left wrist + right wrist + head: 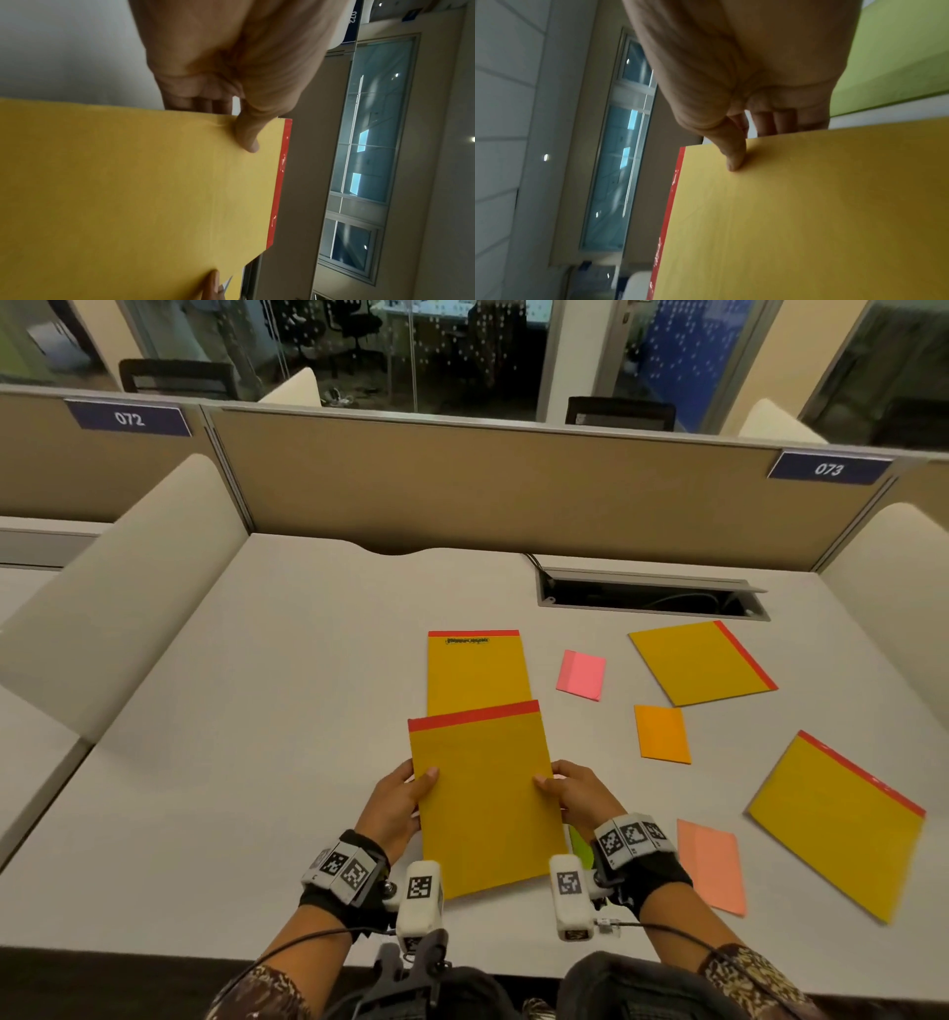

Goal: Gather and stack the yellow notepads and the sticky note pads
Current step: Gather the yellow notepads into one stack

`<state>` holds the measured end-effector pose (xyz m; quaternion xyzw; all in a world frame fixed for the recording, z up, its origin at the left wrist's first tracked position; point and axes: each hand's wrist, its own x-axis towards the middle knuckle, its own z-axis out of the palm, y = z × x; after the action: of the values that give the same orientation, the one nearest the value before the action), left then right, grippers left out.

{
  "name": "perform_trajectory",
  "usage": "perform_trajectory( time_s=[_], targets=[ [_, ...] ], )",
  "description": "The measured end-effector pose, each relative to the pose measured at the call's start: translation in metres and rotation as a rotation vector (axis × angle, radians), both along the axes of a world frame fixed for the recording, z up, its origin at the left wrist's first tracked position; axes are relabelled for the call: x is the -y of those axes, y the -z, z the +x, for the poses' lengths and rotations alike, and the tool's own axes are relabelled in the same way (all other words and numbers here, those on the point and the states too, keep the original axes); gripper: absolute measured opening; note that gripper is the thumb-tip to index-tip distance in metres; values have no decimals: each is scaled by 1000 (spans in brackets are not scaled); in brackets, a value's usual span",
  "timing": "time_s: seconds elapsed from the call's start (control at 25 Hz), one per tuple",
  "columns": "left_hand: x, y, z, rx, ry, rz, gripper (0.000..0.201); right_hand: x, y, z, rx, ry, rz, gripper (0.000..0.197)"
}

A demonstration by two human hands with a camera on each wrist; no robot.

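Head view: four yellow notepads (482,798), four sticky pads (581,675).

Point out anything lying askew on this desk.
Two yellow notepads on the right, the far one and the near one, lie rotated at angles, unlike the squared notepad with print. Nothing looks damaged or spilled.

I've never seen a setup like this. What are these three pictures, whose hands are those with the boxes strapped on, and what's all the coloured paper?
No machine here: a person wears three cameras, one on the head and one on each wrist. The head view looks down at a grey desk. The left hand and right hand hold one yellow notepad by its sides, thumbs on top. Three more notepads lie flat, one beyond it. Pink, orange, salmon and green sticky pads lie around. The wrist views show each grip close up.
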<state>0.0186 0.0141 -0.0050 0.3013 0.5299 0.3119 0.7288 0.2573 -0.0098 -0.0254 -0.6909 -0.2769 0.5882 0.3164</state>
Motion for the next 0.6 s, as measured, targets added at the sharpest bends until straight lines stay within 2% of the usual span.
perform_trajectory(
  time_s=[0.16, 0.28, 0.52, 0.6],
  targets=[
    [-2, -4, 37, -5, 135, 4, 37, 17, -17, 33, -137, 177, 95, 12],
    [-1, -2, 74, -55, 172, 20, 38, 28, -23, 64, -153, 257, 120, 16],
    [1, -2, 137, -89, 197, 0, 37, 65, -31, 159, 42, 459, 43, 14],
    [-1, -1, 152, -93, 209, -10, 38, 90, -19, 207, 332, 548, -12, 19]
  ],
)
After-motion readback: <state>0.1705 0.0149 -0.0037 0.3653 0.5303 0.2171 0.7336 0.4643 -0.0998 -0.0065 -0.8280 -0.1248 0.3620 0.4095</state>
